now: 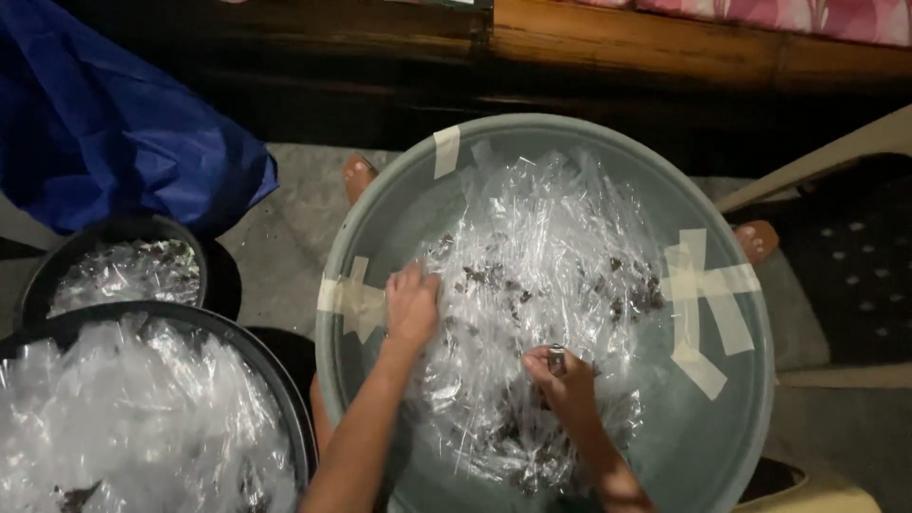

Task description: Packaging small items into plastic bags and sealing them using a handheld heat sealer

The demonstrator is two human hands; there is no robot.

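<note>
Grey-green basin point(731, 418): a big round plastic tub fills the middle of the view, patched on its rim with strips of pale tape point(698, 304) at the right, the left and the top.
Wrappers: a heap of clear plastic wrappers point(541, 275) lies inside the tub, crinkled and shiny, with small dark bits point(636, 294) scattered among them, mostly toward the right and the near side.
Left hand point(410, 306): it rests palm down on the left edge of the heap, just beside the taped rim, fingers curled into the clear plastic; whether they clamp on any piece cannot be told.
Right hand point(562, 375): it sits on the near part of the heap, fingers drawn together and pinched on a small dark piece point(556, 359) held at the fingertips.
Forearms: both come in from the bottom edge and cross the near rim of the tub.
Feet: bare toes point(358, 176) show beyond the tub at its upper left, and more toes point(757, 239) at its right.
Dark bowls: two black bowls stand left of the tub, the near one point(285, 399) heaped with clear wrappers, the far one point(38, 275) holding a lower layer of them.
Blue bag point(114, 123): a crumpled blue plastic sheet lies behind the far bowl.
Background: a wooden frame point(617, 38) runs across the top, with pink patterned cloth point(807, 14) above it.
</note>
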